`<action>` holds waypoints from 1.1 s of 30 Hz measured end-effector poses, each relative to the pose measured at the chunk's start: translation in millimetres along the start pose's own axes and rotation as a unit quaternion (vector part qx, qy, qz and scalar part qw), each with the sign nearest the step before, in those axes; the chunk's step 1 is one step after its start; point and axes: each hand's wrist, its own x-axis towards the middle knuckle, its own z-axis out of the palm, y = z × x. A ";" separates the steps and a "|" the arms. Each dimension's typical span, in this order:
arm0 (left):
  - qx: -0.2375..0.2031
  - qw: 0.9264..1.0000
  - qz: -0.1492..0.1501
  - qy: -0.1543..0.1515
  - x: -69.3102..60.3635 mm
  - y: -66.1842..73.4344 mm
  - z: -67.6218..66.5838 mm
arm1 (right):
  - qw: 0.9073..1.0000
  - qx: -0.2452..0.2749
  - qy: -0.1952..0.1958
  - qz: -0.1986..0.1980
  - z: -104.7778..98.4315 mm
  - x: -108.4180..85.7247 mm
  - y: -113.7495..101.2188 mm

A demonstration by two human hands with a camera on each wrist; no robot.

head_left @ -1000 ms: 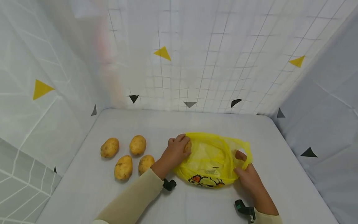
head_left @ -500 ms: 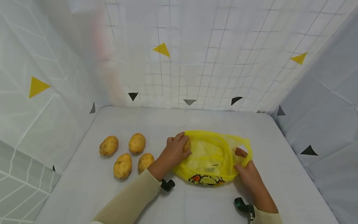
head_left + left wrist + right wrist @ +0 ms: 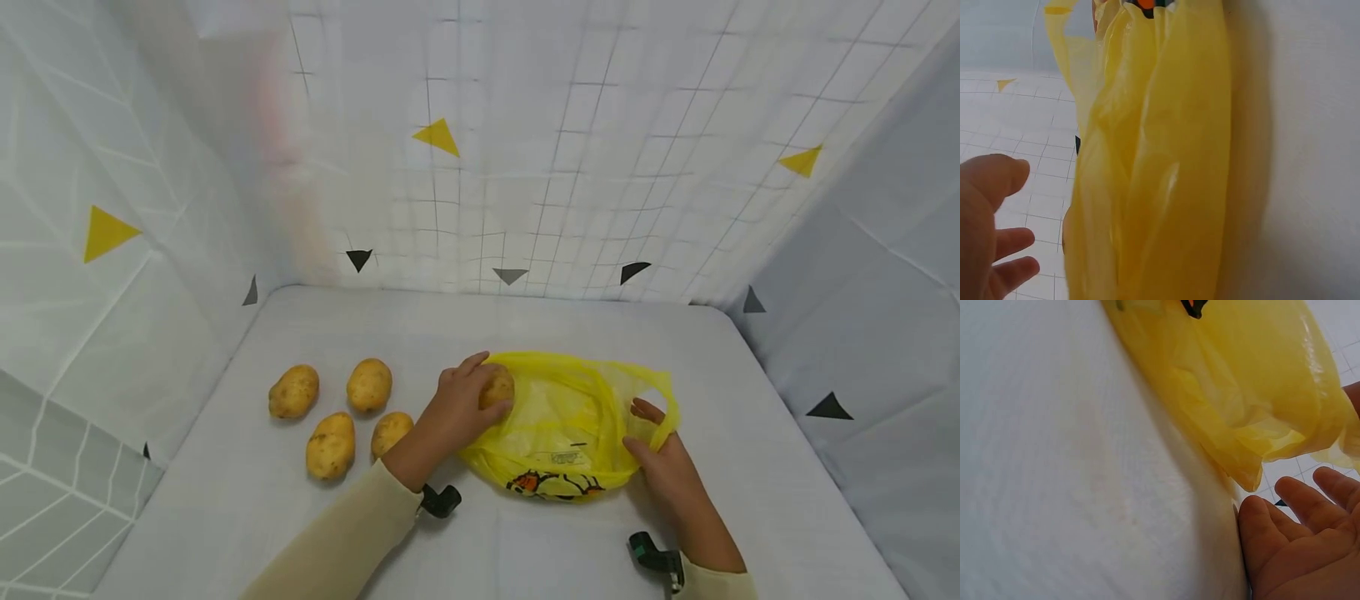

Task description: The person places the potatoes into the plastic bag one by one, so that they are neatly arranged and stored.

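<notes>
A yellow plastic bag (image 3: 551, 425) lies with its mouth spread, a printed figure on its near side. One potato (image 3: 497, 387) sits at the bag's left edge. Around it, apart in the left wrist view, are the spread thumb and fingers of my left hand (image 3: 459, 408). At the bag's right end, my right hand (image 3: 666, 467) reaches through the handle loop. Its thumb and fingers stand apart, the plastic between them; the right wrist view shows several fingers (image 3: 1310, 509) extended below the bag (image 3: 1241, 381). The rest of that hand is partly hidden.
Several potatoes lie left of the bag: one far left (image 3: 294, 392), one behind (image 3: 369, 385), one in front (image 3: 330, 446), and one by the left forearm (image 3: 391, 433). The white-covered table (image 3: 525, 550) is enclosed by sheet walls (image 3: 510, 192) at the back and sides.
My left hand has loosened from the potato and drawn slightly left, its fingers spreading, so more of the potato shows. My right hand and the bag have hardly moved.
</notes>
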 end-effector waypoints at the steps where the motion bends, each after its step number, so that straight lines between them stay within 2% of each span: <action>1: -0.002 1.000 0.002 0.005 -1.0 -0.5 -0.8 | 1.000 -0.001 0.002 0.001 0.4 0.1 0.0; 8: -0.034 0.997 0.026 0.066 -6.9 -1.5 -10.4 | 1.000 -0.003 0.004 -0.013 1.0 1.9 -0.1; 13: -0.049 0.994 0.038 0.092 -13.1 -2.6 -19.0 | 1.000 -0.007 0.007 -0.018 0.9 0.9 0.8; 18: -0.065 0.991 0.033 0.109 -20.0 -7.6 -29.1 | 1.000 0.003 -0.008 -0.017 -0.2 0.7 1.4; 25: -0.069 0.990 0.022 0.119 -34.5 -14.0 -49.1 | 1.000 -0.002 -0.010 0.018 -0.8 1.1 3.2; 30: -0.087 0.987 0.012 0.131 -45.5 -22.0 -61.7 | 1.000 -0.008 -0.005 0.006 -3.1 2.8 3.5; 33: -0.087 0.986 0.002 0.140 -53.1 -28.4 -69.6 | 1.000 0.008 -0.007 -0.005 -2.6 3.2 3.6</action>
